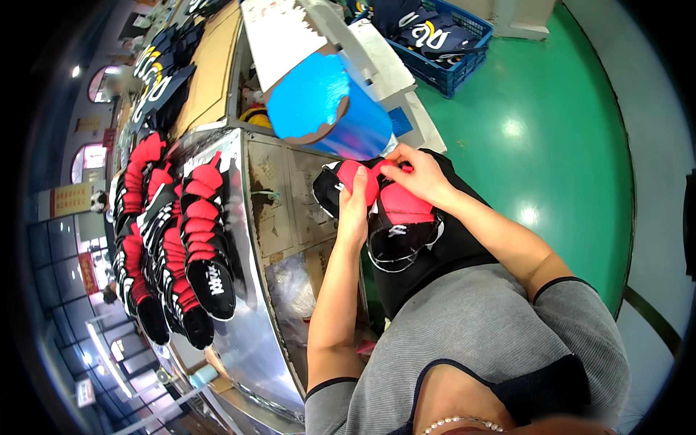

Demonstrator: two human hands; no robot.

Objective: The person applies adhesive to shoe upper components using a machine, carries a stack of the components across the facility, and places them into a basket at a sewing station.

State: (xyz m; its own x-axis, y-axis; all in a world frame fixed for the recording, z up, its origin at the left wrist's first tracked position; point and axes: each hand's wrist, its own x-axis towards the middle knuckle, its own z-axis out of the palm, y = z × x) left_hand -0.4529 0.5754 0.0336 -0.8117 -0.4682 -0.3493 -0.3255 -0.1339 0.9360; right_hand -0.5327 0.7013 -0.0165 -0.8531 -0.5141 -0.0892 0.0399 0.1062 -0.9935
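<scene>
A black and red shoe upper with white marks is held up in front of my lap, just below a blue-topped block. The thumb of my left hand presses on its red part, and the fingers are mostly hidden behind. My right hand pinches the red edge at the upper's right side; its fingertips are closed close to the block. A second black and red shoe upper lies across my thighs under my right wrist, and my hands partly cover where the two meet.
On the metal-topped table at left, nested rows of black and red shoe uppers are stacked. The blue-topped block stands ahead. A blue crate of dark pieces sits on the green floor, far right. More dark pieces lie far left.
</scene>
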